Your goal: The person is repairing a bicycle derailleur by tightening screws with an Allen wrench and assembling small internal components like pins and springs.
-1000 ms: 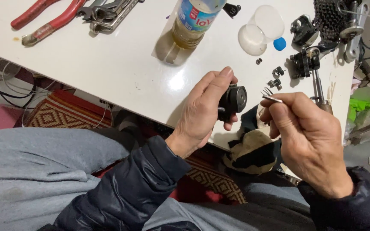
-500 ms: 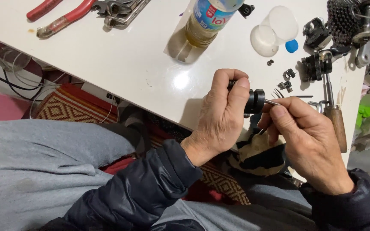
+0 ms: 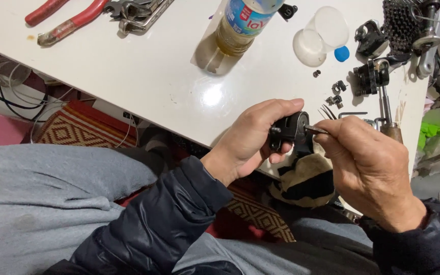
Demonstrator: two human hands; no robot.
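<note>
Two hands: both busy at the table's near edge.
Left hand: clasps a small black part.
Right hand: pinches a thin metal tool, tip touching the part.
Bottle: stands at the far edge.

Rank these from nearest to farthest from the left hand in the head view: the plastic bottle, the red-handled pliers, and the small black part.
1. Small black part: gripped in the left hand.
2. Plastic bottle: up the white table, above the hand.
3. Red-handled pliers: far upper-left corner.
</note>
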